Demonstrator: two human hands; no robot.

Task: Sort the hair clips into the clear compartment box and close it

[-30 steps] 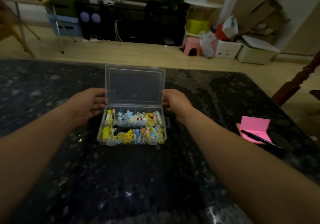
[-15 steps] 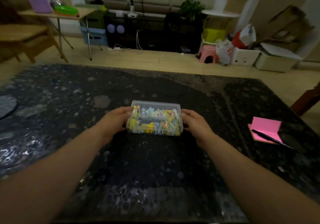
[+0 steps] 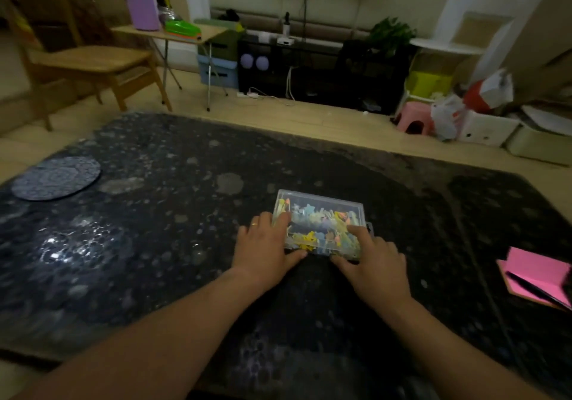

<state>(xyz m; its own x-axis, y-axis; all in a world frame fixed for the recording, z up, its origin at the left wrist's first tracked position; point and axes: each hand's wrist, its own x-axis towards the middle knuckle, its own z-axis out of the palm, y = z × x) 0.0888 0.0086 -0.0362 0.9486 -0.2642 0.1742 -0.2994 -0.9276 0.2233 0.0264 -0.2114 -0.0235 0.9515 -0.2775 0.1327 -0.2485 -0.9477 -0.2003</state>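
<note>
tabletop (image 3: 148, 244) bears clear box (image 3: 325, 215) beneath left hand (image 3: 266, 251) and right hand (image 3: 376, 263), grips spread flat.

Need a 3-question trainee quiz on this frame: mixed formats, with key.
1. True or false: the lid of the clear box stands upright.
2. The pink notepad lies on which side of the box? A) left B) right C) on top of it
3. Fill in: the left hand and right hand both rest their fingers on the box's ____.

Key: 1 false; 2 B; 3 lid.
</note>
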